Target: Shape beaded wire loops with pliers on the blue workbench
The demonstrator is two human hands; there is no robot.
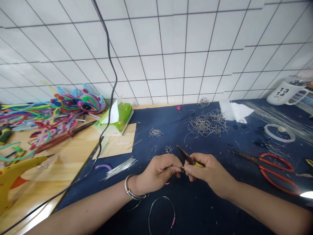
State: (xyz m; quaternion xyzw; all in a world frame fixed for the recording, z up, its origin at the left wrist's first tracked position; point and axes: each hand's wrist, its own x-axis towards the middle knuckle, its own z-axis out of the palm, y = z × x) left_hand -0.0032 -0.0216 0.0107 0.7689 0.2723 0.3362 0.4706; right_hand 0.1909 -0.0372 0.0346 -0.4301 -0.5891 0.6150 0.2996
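Note:
My left hand [163, 170], with a silver bangle on its wrist, pinches a small piece of thin wire between thumb and fingers. Right beside it, my right hand [204, 167] holds pliers [186, 154] with dark jaws and yellow handles, the jaws pointing up and left; its thumb and a finger meet near the same wire. Pink beads [167, 183] show just under my left hand. Below the hands a wire loop [149, 215] with pink beads on its right side lies on the dark blue cloth [200, 209].
A tangle of wire pieces [207, 123] lies behind the hands. Red-handled scissors [276, 166] are at the right, straight wires [122, 168] at the left. Farther left are a tissue pack [124, 117], a yellow glue gun [14, 179] and a black cable [112, 68]. A white mug [283, 93] stands back right.

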